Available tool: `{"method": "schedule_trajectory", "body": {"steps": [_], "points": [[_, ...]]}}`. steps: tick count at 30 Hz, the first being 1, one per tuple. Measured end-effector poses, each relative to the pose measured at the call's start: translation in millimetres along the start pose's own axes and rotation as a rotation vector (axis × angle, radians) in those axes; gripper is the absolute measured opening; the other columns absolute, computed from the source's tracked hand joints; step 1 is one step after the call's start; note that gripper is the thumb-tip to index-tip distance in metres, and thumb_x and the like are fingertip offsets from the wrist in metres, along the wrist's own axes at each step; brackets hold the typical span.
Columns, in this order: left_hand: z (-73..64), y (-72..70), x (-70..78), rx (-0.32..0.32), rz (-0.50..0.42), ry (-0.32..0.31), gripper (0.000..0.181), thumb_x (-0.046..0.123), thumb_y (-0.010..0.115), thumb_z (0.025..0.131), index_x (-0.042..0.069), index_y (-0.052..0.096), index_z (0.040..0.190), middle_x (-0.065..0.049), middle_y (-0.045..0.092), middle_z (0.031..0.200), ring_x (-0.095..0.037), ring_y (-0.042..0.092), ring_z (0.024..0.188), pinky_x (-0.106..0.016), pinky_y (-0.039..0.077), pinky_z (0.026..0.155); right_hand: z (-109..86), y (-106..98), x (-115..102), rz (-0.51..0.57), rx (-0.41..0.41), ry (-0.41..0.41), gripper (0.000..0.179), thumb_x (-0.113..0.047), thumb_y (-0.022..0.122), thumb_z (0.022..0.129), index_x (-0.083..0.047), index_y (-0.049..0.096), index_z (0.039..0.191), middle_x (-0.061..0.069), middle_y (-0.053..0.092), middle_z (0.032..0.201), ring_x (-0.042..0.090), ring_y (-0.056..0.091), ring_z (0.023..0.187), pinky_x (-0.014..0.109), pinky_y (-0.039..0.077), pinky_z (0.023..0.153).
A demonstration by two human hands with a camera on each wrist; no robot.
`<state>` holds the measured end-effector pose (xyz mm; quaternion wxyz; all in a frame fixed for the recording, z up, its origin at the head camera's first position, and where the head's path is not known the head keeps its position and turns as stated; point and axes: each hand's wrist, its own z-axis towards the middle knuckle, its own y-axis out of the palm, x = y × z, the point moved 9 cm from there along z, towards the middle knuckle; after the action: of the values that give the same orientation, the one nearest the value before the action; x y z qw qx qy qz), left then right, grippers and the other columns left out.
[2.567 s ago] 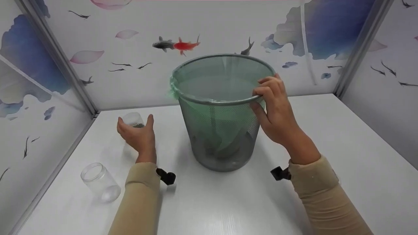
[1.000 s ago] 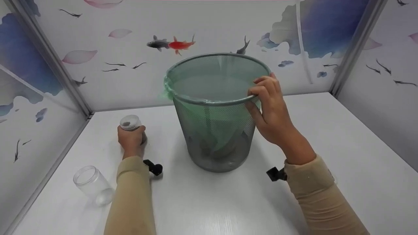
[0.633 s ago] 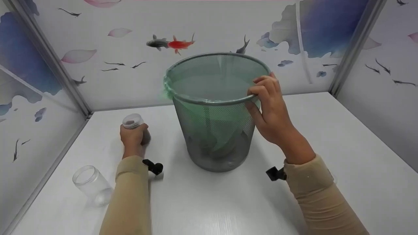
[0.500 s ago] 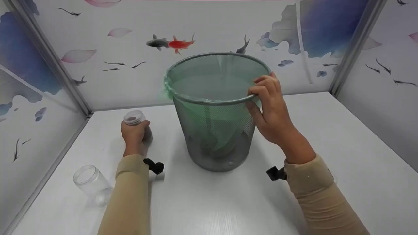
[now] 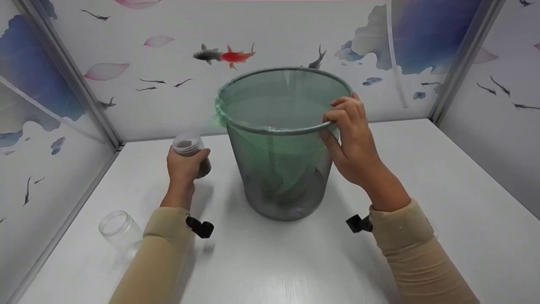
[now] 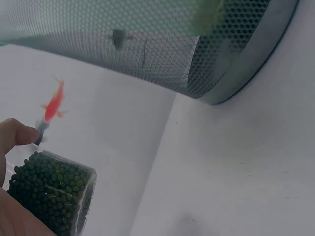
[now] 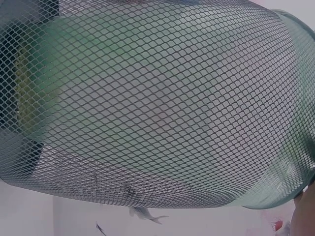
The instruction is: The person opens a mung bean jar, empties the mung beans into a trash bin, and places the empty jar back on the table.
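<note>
My left hand (image 5: 181, 171) grips a clear jar of mung beans (image 5: 205, 167), fingers and thumb wrapped round its side. The left wrist view shows the small green beans (image 6: 49, 189) heaped inside it. The jar is left of a grey wire-mesh wastebasket (image 5: 282, 198), and its shadow falls apart from it on the table. A thin green bin liner (image 5: 274, 105) lines the basket and folds over its rim. At the basket's right side my right hand (image 5: 356, 145) holds the rim, thumb outside and fingers over the edge.
A second clear jar (image 5: 120, 230), without a lid, stands on the white table (image 5: 270, 261) at the front left, partly hidden by my left sleeve. Printed panels (image 5: 160, 109) close off the back and sides. Dark and yellowish shapes show through the mesh near the basket's bottom.
My left hand closed round the jar of mung beans, then raised it from the table and moved it rightward, towards the wastebasket. My right hand has kept its grip on the rim.
</note>
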<state>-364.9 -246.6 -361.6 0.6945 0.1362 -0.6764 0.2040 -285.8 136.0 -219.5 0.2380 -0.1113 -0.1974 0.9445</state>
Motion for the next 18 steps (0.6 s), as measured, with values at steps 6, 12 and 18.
{"method": "schedule_trajectory", "body": {"steps": [6,12,18], "points": [[-30.8,0.9,10.2,-0.060,0.051,0.019,0.088,0.017,0.081,0.091,0.005,0.032,0.163,-0.019,0.044,0.158,-0.036,0.042,0.149,-0.056,0.038,0.121,-0.7,0,1,0.005,-0.001,0.008,0.015,-0.020,0.057,0.110,-0.006,0.053,0.114,0.018,0.054,0.116,0.039,0.047,0.131,0.063,0.011,0.128],[-62.0,-2.2,17.7,-0.161,0.089,0.043,0.086,0.016,0.082,0.091,0.006,0.034,0.162,-0.019,0.045,0.156,-0.036,0.043,0.147,-0.056,0.037,0.121,0.0,0,1,0.004,0.001,0.006,0.011,-0.010,0.060,0.107,-0.006,0.053,0.113,0.018,0.053,0.115,0.039,0.047,0.130,0.064,0.012,0.128],[-87.9,-3.8,18.3,-0.282,0.118,0.055,0.085,0.014,0.083,0.089,0.004,0.036,0.159,-0.019,0.047,0.153,-0.037,0.043,0.145,-0.062,0.034,0.120,0.0,0,0,0.006,0.008,-0.002,0.011,-0.010,0.060,0.107,-0.005,0.053,0.113,0.019,0.053,0.115,0.040,0.047,0.129,0.064,0.012,0.128]]}}
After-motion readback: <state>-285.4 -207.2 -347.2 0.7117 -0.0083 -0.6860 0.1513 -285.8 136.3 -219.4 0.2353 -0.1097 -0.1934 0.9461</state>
